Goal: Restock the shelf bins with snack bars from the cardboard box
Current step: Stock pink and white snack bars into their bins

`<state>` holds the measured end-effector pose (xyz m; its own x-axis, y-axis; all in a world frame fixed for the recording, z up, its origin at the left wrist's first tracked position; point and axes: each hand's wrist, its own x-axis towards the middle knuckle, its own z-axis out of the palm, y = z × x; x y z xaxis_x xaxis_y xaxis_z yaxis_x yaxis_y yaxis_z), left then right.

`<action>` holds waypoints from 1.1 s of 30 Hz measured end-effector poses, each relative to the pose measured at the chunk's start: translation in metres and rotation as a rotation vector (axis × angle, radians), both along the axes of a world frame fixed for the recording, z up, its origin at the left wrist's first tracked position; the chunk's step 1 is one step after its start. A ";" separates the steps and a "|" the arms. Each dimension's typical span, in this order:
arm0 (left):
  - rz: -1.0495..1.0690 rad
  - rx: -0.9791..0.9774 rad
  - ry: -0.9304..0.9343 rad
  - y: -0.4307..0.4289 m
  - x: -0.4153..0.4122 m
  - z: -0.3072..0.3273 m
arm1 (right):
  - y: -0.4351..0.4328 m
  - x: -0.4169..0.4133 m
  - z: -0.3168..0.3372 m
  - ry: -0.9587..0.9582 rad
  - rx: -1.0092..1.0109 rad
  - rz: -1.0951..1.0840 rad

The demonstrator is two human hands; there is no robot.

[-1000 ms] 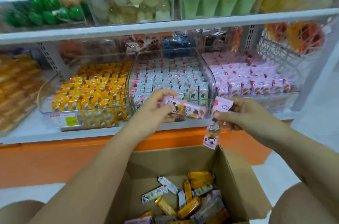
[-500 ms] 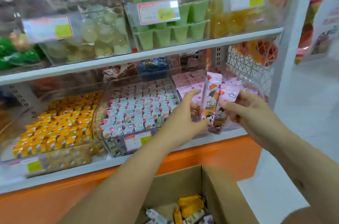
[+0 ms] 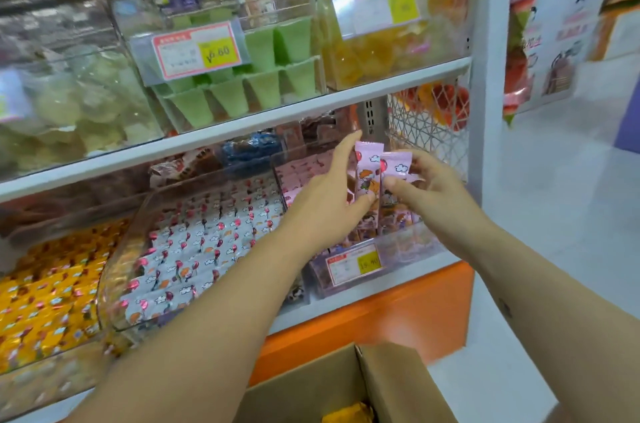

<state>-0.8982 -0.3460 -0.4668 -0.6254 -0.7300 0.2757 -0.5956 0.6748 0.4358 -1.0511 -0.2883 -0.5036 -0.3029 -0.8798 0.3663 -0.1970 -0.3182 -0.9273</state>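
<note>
Two pink snack bars stand upright side by side over the clear bin of pink bars (image 3: 410, 244) at the right end of the lower shelf. My left hand (image 3: 329, 200) pinches the left pink bar (image 3: 366, 169) between its thumb and long fingers. The right pink bar (image 3: 394, 166) is pinched by my right hand (image 3: 433, 190), thumb in front and fingers curled behind. The open cardboard box (image 3: 384, 384) sits at the bottom edge below my arms, and only a yellow bar (image 3: 349, 415) shows inside it.
Left of the pink bin sit a clear bin of white bars (image 3: 207, 242) and a bin of yellow bars (image 3: 45, 294). The shelf above (image 3: 242, 135) carries green cups and yellow sweets. A wire mesh panel (image 3: 427, 131) closes the right side. The shelf base (image 3: 381, 311) is orange.
Both hands rose and moved right with the pink bars, from in front of the white-bar bin to over the pink bin. The bars turned upright. The box slid toward the bottom edge.
</note>
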 end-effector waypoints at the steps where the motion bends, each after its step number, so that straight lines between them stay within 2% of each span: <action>1: 0.023 -0.023 -0.014 0.000 -0.001 -0.003 | -0.003 -0.001 -0.003 -0.004 0.004 0.010; 9: 0.175 -0.082 0.113 -0.006 0.003 -0.033 | -0.018 0.003 -0.013 0.033 -0.030 -0.002; 16: 0.206 -0.116 0.056 -0.007 0.009 -0.034 | -0.020 0.005 -0.014 0.179 -0.039 -0.015; 24: 0.249 -0.258 -0.156 -0.010 0.019 -0.056 | -0.025 -0.001 -0.022 0.340 0.183 0.051; 29: 0.155 -0.360 -0.269 -0.007 0.033 -0.064 | -0.025 0.000 -0.024 0.627 0.264 -0.053; 33: 0.189 -0.371 -0.338 -0.010 0.029 -0.066 | -0.030 0.006 -0.030 0.737 0.300 -0.105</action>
